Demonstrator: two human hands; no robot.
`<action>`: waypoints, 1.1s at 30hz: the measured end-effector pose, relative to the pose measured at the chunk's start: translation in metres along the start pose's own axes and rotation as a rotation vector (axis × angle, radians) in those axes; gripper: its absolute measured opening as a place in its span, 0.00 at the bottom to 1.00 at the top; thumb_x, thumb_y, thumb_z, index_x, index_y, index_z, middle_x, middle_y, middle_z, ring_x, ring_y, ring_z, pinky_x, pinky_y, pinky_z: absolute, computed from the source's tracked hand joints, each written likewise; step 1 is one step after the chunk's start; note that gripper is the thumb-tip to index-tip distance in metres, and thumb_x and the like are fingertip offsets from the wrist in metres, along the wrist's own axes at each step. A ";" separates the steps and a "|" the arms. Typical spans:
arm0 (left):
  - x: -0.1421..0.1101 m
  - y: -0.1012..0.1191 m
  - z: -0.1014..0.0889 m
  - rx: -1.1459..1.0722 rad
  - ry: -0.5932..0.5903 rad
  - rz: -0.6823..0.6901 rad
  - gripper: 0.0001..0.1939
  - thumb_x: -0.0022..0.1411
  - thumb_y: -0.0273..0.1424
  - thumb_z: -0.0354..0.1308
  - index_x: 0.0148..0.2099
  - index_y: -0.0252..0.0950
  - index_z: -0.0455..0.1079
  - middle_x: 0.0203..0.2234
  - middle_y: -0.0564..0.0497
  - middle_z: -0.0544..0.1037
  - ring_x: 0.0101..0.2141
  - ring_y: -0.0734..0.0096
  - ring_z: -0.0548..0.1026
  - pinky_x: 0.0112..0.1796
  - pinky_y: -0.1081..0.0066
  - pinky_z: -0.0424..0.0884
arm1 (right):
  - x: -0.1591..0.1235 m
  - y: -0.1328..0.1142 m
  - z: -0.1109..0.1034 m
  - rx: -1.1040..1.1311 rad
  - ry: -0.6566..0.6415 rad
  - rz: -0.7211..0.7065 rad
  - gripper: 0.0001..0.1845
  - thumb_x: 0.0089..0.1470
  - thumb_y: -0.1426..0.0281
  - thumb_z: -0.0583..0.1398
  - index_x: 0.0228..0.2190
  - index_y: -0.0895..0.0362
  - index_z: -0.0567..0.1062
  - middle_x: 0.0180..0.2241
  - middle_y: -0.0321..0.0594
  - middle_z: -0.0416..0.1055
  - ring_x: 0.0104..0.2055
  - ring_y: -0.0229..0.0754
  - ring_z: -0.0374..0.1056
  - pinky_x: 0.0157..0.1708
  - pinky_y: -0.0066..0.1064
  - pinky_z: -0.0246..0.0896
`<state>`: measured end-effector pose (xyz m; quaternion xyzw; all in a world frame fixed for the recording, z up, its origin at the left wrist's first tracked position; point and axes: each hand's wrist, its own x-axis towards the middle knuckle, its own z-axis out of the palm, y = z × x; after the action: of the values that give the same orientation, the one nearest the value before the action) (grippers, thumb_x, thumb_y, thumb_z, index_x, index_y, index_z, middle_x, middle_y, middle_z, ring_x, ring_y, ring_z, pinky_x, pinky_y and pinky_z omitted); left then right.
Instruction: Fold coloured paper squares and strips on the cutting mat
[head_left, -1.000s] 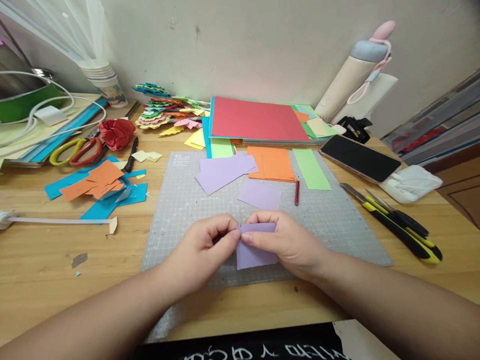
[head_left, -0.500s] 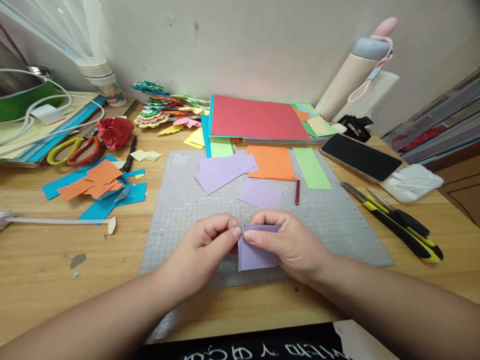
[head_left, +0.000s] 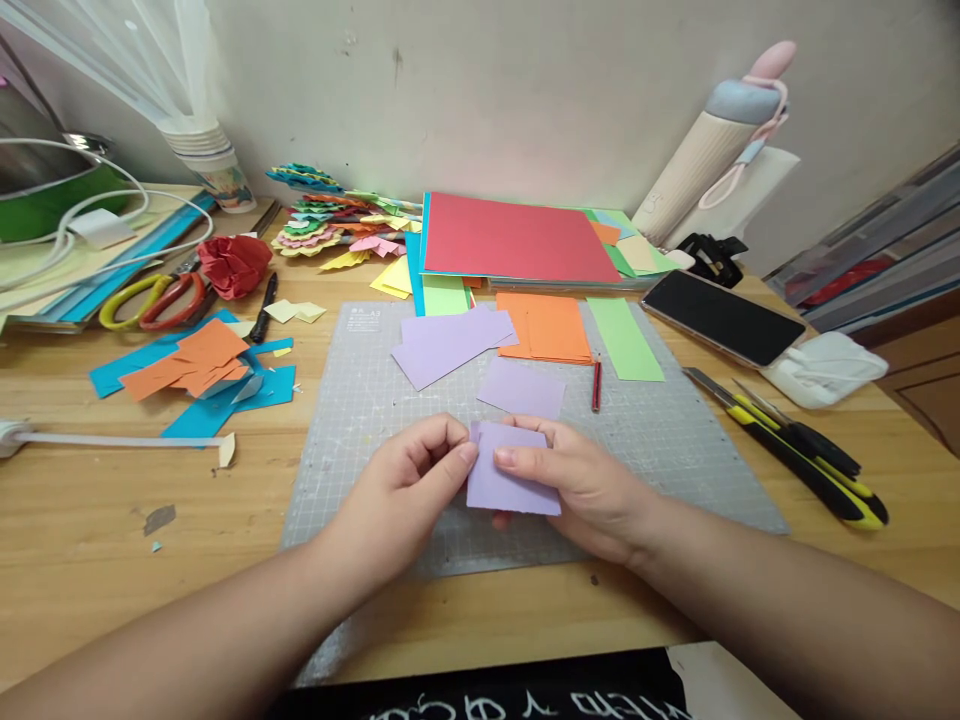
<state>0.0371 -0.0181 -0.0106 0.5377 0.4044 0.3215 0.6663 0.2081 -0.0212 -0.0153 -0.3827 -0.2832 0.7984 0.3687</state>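
Both hands hold one small purple paper just above the grey cutting mat. My left hand pinches its left edge between thumb and finger. My right hand has its thumb flat on the front and the fingers behind, mostly hidden. A narrow strip along the paper's left side looks like a fold or a second layer; I cannot tell which. Beyond the hands another purple piece lies on the mat, with larger purple sheets behind it. A short red pencil rests to their right.
Orange paper and a green strip lie at the mat's back. A utility knife and a phone are at the right. Scissors, orange scraps and a crumpled red paper sit left. A red sheet tops the stack behind.
The purple paper has been raised and tipped so more of its front shows. My right thumb has shifted slightly away from the left thumb. Things on the table stay where they were.
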 end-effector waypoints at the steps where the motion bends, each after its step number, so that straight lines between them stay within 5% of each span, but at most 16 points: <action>1: 0.000 0.000 0.000 0.003 0.016 0.015 0.11 0.62 0.35 0.51 0.29 0.36 0.61 0.20 0.57 0.67 0.24 0.75 0.64 0.28 0.74 0.61 | 0.000 0.000 0.000 0.007 -0.012 0.009 0.14 0.44 0.68 0.68 0.33 0.60 0.73 0.27 0.37 0.71 0.28 0.36 0.67 0.23 0.29 0.70; 5: 0.002 -0.001 -0.002 0.072 0.122 0.066 0.11 0.62 0.34 0.52 0.28 0.36 0.62 0.21 0.58 0.63 0.24 0.77 0.61 0.27 0.76 0.59 | 0.001 0.000 -0.002 0.006 -0.015 0.013 0.11 0.48 0.67 0.65 0.35 0.59 0.75 0.30 0.38 0.72 0.31 0.36 0.68 0.24 0.27 0.71; 12: 0.002 0.001 0.002 -0.027 -0.068 0.014 0.11 0.64 0.33 0.49 0.29 0.37 0.61 0.20 0.57 0.71 0.24 0.76 0.67 0.30 0.74 0.63 | 0.000 0.003 -0.002 -0.196 -0.056 -0.033 0.11 0.49 0.66 0.65 0.31 0.62 0.76 0.25 0.38 0.72 0.26 0.35 0.69 0.23 0.23 0.66; 23: -0.002 0.000 -0.002 0.261 0.004 0.033 0.12 0.63 0.34 0.49 0.28 0.37 0.62 0.20 0.56 0.68 0.25 0.74 0.65 0.30 0.72 0.62 | -0.002 -0.002 -0.003 -0.205 -0.077 0.060 0.13 0.49 0.64 0.64 0.33 0.61 0.74 0.26 0.39 0.74 0.26 0.38 0.73 0.23 0.25 0.68; 33: 0.001 0.006 0.003 -0.004 -0.124 -0.011 0.14 0.64 0.34 0.48 0.25 0.37 0.60 0.19 0.56 0.70 0.24 0.75 0.67 0.31 0.73 0.63 | -0.004 0.002 -0.001 -0.188 -0.057 -0.034 0.10 0.48 0.66 0.65 0.30 0.60 0.75 0.26 0.39 0.76 0.24 0.36 0.72 0.23 0.26 0.67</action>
<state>0.0401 -0.0175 -0.0042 0.5529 0.3646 0.2847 0.6930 0.2102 -0.0255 -0.0155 -0.3877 -0.3737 0.7726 0.3364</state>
